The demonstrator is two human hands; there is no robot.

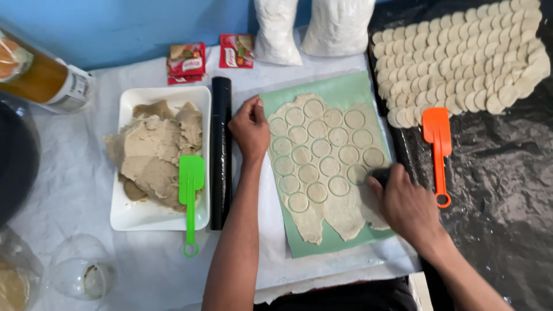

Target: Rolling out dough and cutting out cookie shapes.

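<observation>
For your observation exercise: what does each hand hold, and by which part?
The right hand grips a small dark round cutter from above, pressed on the dough sheet. The left hand holds nothing.

cutter [379,174] mostly hidden under right hand [406,204], bottle [40,75] cropped
</observation>
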